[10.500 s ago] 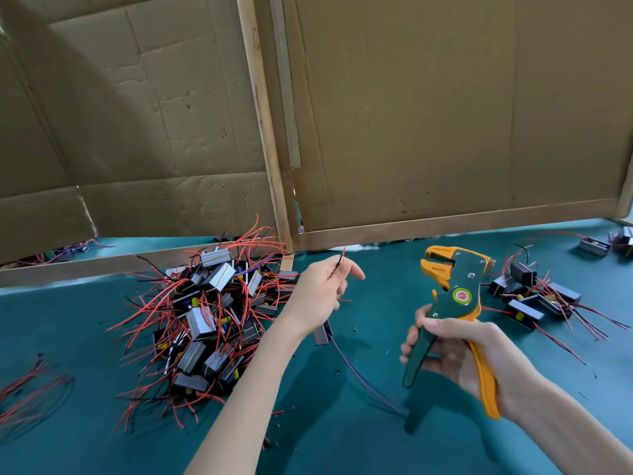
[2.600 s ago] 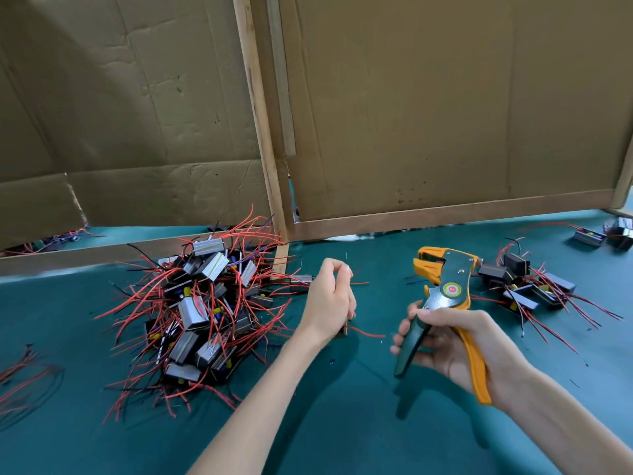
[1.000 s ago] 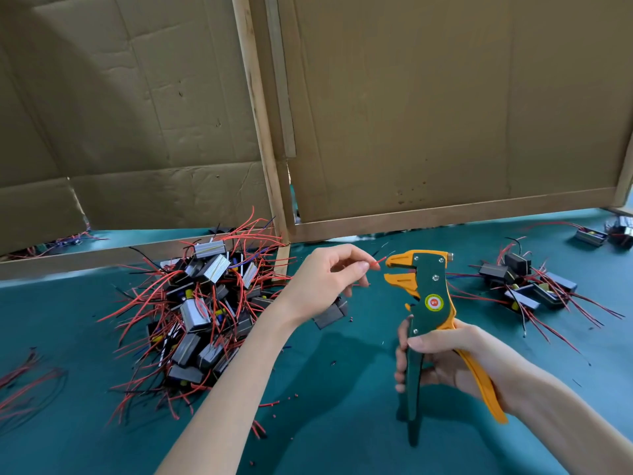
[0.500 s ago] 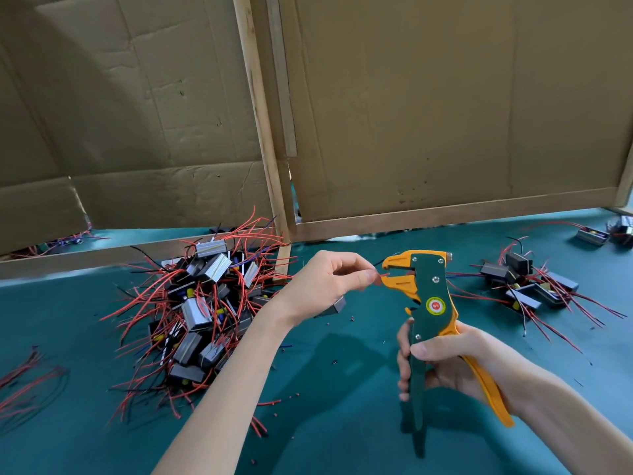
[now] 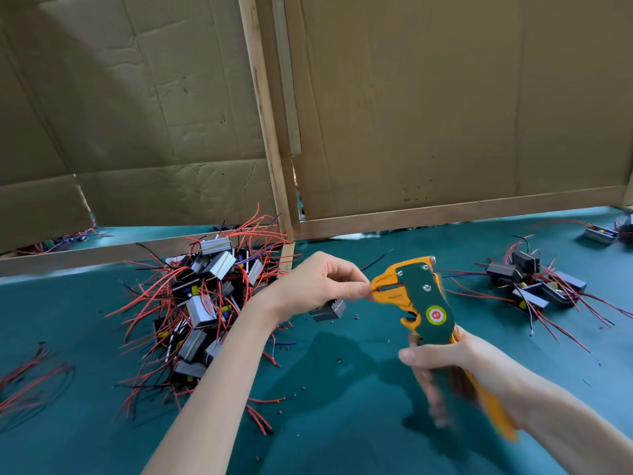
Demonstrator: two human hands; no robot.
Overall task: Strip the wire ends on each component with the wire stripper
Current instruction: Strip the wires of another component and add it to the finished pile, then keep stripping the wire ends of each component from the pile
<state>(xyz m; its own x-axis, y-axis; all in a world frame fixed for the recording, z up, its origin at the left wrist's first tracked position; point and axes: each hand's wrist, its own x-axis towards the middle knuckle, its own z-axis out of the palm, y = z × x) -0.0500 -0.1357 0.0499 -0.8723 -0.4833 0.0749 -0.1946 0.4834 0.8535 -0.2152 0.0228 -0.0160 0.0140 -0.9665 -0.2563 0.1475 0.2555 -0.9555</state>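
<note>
Left hand (image 5: 318, 286), at the centre of the frame, pinches a thin wire end between thumb and forefinger and holds it at the orange nose of the wire stripper (image 5: 419, 299), while a small dark component (image 5: 328, 310) hangs just beneath the palm, above the teal table (image 5: 342, 423). Right hand (image 5: 455, 365), lower right of centre, is wrapped tightly around the tool's green and orange handles, its fingers blurred; the tool stands nearly upright with its head tipped toward the left hand. Whether the wire is already gripped inside the nose cannot be told. A large heap of components (image 5: 205, 303) with tangled red wires lies at centre left, behind the left forearm. A smaller group of components (image 5: 534, 286) with red leads lies at the right, well apart from the heap. Loose red wires (image 5: 30, 382) lie at the far left edge. Short red scraps (image 5: 260, 416) dot the table in front of the heap. Cardboard panels (image 5: 411, 114) on wooden battens stand across the upper frame.
</note>
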